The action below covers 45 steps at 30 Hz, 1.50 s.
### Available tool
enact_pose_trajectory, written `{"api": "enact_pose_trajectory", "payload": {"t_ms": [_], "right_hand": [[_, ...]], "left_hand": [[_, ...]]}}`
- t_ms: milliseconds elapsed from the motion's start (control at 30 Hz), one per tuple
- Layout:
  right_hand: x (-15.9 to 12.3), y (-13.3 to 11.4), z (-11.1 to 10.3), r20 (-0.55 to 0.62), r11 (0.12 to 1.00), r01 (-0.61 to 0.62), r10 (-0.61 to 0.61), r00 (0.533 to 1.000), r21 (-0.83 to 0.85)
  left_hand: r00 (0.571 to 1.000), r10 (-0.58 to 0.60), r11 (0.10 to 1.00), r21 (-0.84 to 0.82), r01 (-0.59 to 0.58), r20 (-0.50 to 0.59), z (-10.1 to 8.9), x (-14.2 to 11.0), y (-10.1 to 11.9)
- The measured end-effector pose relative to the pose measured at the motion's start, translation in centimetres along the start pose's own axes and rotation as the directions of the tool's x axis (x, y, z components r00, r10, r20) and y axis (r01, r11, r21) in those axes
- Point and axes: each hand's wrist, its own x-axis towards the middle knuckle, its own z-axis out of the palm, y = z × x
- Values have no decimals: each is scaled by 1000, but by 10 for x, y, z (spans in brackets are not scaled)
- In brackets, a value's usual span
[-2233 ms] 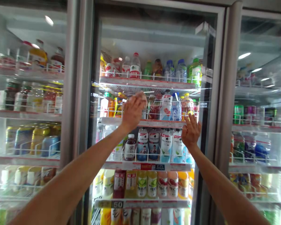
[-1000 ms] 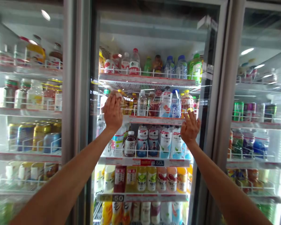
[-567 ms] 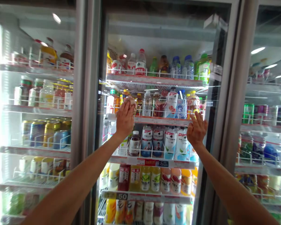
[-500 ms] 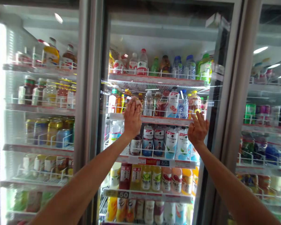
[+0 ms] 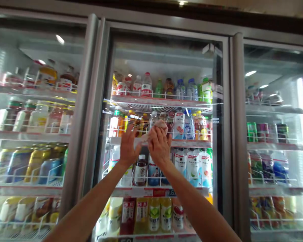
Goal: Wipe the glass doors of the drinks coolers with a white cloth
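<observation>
Both my hands are raised against the glass door point(image 5: 166, 60) of the middle drinks cooler, close together at the second shelf's height. My right hand point(image 5: 160, 148) presses a crumpled pale cloth point(image 5: 158, 125) to the glass, fingers curled over it. My left hand point(image 5: 128, 146) is just left of it. Its fingers are stretched upward and its fingertips reach the cloth's lower left end. Behind the glass stand rows of bottles point(image 5: 192, 164) on white wire shelves point(image 5: 164, 101).
Closed glass doors flank the middle one: the left cooler point(image 5: 35, 158) holds cans and bottles, the right cooler point(image 5: 265, 161) holds cans. Grey door frames point(image 5: 233, 134) run upright between them. Ceiling lights reflect in the glass.
My right hand left the door's right side and came to the middle, where it now has the cloth. My left hand slid right, then let its fingers open. The view tilted upward.
</observation>
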Motion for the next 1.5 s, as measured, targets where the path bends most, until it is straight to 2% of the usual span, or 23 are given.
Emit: {"api": "enact_pose_trajectory", "payload": {"t_ms": [67,133,200,300,367,433,500,533,633,700,767,833,900,967,1033,1100,1167,1200,1267,1300,1367,1433,1500], "right_hand": [[11,-8,6,13,999,-13,14,1000,-50],[18,-8,9,24,996,17,-15,1000,-93],[19,9,4,30,987,95,-92,995,-127],[9,75,-22,-41,980,94,-102,994,-178],[0,129,-42,-210,973,-103,58,976,-207],[-4,163,-55,-380,938,-302,219,899,-172],[-4,158,-52,-423,930,-343,261,868,-129],[-4,141,-45,-393,945,-302,233,889,-123],[-5,75,-22,-169,991,-31,9,986,-132],[-8,55,-17,-17,980,145,-148,989,-134],[-12,73,-25,13,971,168,-168,986,-172],[-12,113,-39,-115,973,-11,-16,993,-232],[-7,145,-48,-330,933,-292,214,919,-208],[0,144,-46,-419,908,-390,298,858,-153],[2,113,-33,-325,958,-241,181,928,-154],[-1,74,-21,-116,988,19,-37,993,-152],[-8,59,-18,33,973,189,-186,982,-133],[-11,64,-22,53,968,208,-203,978,-137],[-13,96,-35,-41,979,106,-115,993,-174],[-11,117,-43,-135,983,-10,-16,991,-186],[-5,148,-52,-344,954,-261,197,918,-150],[1,148,-49,-414,927,-357,280,866,-119],[0,119,-36,-325,955,-252,192,926,-153]], "left_hand": [[996,-80,988,131,84,-31,-1,-5,-12],[995,-95,977,195,92,8,2,-7,-17],[995,-93,975,206,84,37,4,-7,-18],[995,-93,975,206,84,34,5,-6,-15],[995,-92,974,211,81,41,4,-5,-13],[995,-90,975,207,78,47,3,-5,-12],[995,-86,978,195,77,42,2,-5,-12],[996,-84,979,189,75,40,2,-5,-12],[996,-81,980,184,71,48,2,-6,-13],[996,-76,980,188,64,55,2,-6,-14],[996,-62,981,189,50,59,1,-7,-15],[997,-49,982,188,35,67,1,-8,-15],[996,-47,981,193,33,73,1,-8,-15],[996,-55,978,205,39,73,1,-9,-15],[996,-49,976,213,32,76,1,-9,-16],[995,-7,979,204,-14,100,0,-10,-16],[988,66,978,186,-91,138,-2,-12,-17],[983,96,976,182,-124,156,-3,-13,-18],[977,120,970,190,-154,177,-4,-14,-18],[977,117,968,201,-153,181,-4,-14,-19],[978,102,966,216,-142,185,-3,-14,-19],[978,90,968,215,-130,188,-2,-15,-18],[979,71,972,205,-111,193,-1,-16,-17]]}}
